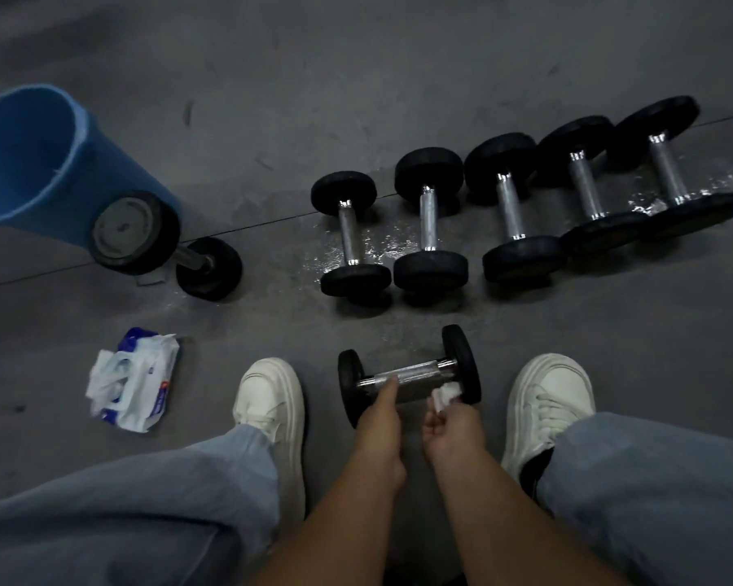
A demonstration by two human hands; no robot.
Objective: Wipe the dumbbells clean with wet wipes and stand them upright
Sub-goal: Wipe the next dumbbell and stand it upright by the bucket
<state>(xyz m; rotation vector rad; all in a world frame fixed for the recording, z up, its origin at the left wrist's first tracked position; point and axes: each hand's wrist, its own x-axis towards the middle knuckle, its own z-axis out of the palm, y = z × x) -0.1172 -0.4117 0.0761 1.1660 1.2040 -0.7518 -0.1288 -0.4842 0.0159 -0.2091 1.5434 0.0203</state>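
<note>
Mid-wipe on the dumbbell (417, 374) between the feet.
Left hand (377, 414) steadies its middle, grip unclear in the dim light; right hand (451, 422) pinches the wet wipe (443, 395). Next, probably: finish rubbing, then upend it.

I take this for a gym's weights area: a dark grey floor (398, 57) laid in sheets with a seam (250, 225) across it, scuffed and wet in patches, five dumbbells (509, 205) lying in a row, another dumbbell (134, 232) against a blue bin (123, 162)
</note>
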